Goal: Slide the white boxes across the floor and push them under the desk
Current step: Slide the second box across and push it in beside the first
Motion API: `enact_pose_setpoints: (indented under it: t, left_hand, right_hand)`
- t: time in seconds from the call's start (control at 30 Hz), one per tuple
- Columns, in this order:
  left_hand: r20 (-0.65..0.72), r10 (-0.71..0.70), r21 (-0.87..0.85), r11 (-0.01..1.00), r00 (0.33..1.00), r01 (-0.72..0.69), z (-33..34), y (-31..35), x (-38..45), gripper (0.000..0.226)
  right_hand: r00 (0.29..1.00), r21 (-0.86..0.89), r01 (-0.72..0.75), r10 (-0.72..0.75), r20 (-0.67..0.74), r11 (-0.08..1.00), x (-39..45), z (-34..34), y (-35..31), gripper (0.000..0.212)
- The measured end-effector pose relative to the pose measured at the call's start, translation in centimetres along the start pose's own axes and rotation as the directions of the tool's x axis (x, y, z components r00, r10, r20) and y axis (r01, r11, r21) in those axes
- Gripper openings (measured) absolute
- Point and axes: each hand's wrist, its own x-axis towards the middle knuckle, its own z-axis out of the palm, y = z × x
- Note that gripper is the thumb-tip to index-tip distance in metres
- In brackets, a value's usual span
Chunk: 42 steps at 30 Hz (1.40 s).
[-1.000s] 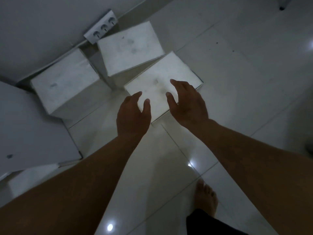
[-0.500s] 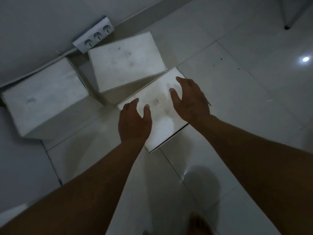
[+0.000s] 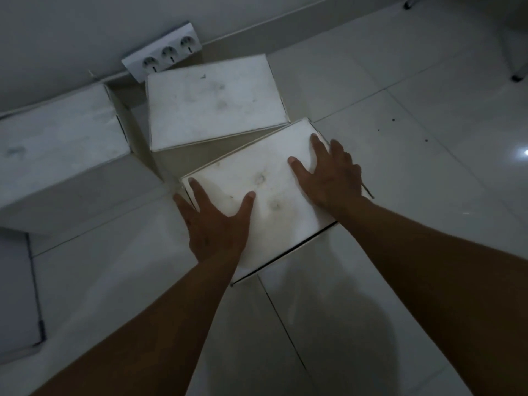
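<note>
Three white boxes on tiled floor [image 3: 400,195]. Left hand [image 3: 217,224] and right hand [image 3: 331,175], fingers spread flat, press nearest box [image 3: 257,195]; middle box [image 3: 214,104] and left box [image 3: 57,144] lie beside the wall below a triple socket [image 3: 165,52].

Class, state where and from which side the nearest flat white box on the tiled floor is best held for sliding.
Hold the nearest flat white box at its two short ends, from above: its low, broad lid suits spread hands, left hand, right hand.

Indoor room, home or office unclear — tiled floor [image 3: 428,90], 3-socket strip [image 3: 168,54]
</note>
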Motion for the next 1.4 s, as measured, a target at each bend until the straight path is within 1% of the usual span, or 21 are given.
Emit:
enact_pose_setpoints:
  t: [0.07, 0.13, 0.23, 0.33, 0.4, 0.5, 0.63, 0.73, 0.83, 0.93, 1.07, 1.23, 1.4]
  left_hand:
    - [0.015, -0.026, -0.044, 0.999, 1.0, 0.027, 0.1, -0.2, -0.1, 0.111]
    - [0.012, -0.006, -0.069, 0.998, 1.0, 0.007, 0.0, -0.3, -0.1, 0.11]
    - [0.005, 0.01, -0.065, 0.998, 1.0, -0.009, -0.4, -0.9, -0.1, 0.109]
    - [0.013, 0.027, -0.056, 0.998, 1.0, -0.026, -0.9, -1.3, 0.2, 0.11]
    - [0.015, 0.012, -0.066, 0.998, 1.0, -0.011, -1.7, -1.9, 0.0, 0.11]
    - [0.001, 0.019, -0.061, 0.998, 1.0, -0.019, -4.4, -2.1, -0.1, 0.11]
    - [-0.054, 0.028, -0.006, 1.0, 0.998, -0.029, -10.0, -3.0, -0.2, 0.11]
    - [-0.075, 0.052, 0.025, 0.998, 0.996, -0.05, -13.5, -4.5, -0.5, 0.11]
    - [-0.078, 0.051, 0.021, 0.999, 0.996, -0.05, -15.6, -7.4, -0.9, 0.11]
    - [-0.074, 0.094, -0.01, 0.995, 0.993, -0.095, -17.7, -10.5, -1.7, 0.11]
    - [-0.083, 0.135, -0.036, 0.99, 0.987, -0.138, -20.6, -14.1, -3.2, 0.11]
    - [-0.048, 0.193, -0.06, 0.979, 0.98, -0.196, -24.4, -18.3, -5.7, 0.11]
    - [-0.002, 0.241, -0.092, 0.966, 0.97, -0.241, -26.6, -20.6, -7.8, 0.11]
  right_hand:
    - [1.0, -0.03, 0.001, -0.001, -0.018, 1.0, 0.1, 0.1, -0.4, 0.079]
    - [1.0, -0.045, -0.014, 0.013, -0.027, 0.999, 0.0, 0.0, -0.8, 0.082]
    - [0.999, -0.092, -0.05, 0.049, -0.015, 0.994, -0.6, 0.0, -1.2, 0.086]
    - [0.997, -0.106, -0.047, 0.041, -0.062, 0.993, -1.5, -0.1, -2.1, 0.084]
    - [0.996, -0.121, -0.033, 0.023, -0.082, 0.992, -2.2, -0.2, -3.0, 0.082]
    - [0.991, -0.096, -0.031, 0.017, -0.136, 0.995, -3.1, -0.8, -5.0, 0.081]
    - [0.991, -0.027, -0.018, 0.014, -0.134, 0.999, -5.7, -1.7, -8.8, 0.08]
    - [0.991, 0.015, -0.039, 0.041, -0.128, 0.999, -8.5, -1.8, -11.5, 0.079]
    - [0.99, 0.019, -0.026, 0.028, -0.137, 0.999, -11.3, -1.4, -13.8, 0.078]
    - [0.984, 0.015, -0.045, 0.047, -0.169, 0.999, -14.7, -0.6, -15.5, 0.078]
    - [0.982, 0.016, -0.072, 0.074, -0.176, 0.997, -19.6, 0.0, -17.5, 0.079]
    - [0.962, -0.016, -0.128, 0.121, -0.244, 0.992, -26.4, -0.2, -19.8, 0.077]
    - [0.937, -0.019, -0.204, 0.189, -0.293, 0.979, -32.0, -1.2, -20.7, 0.078]
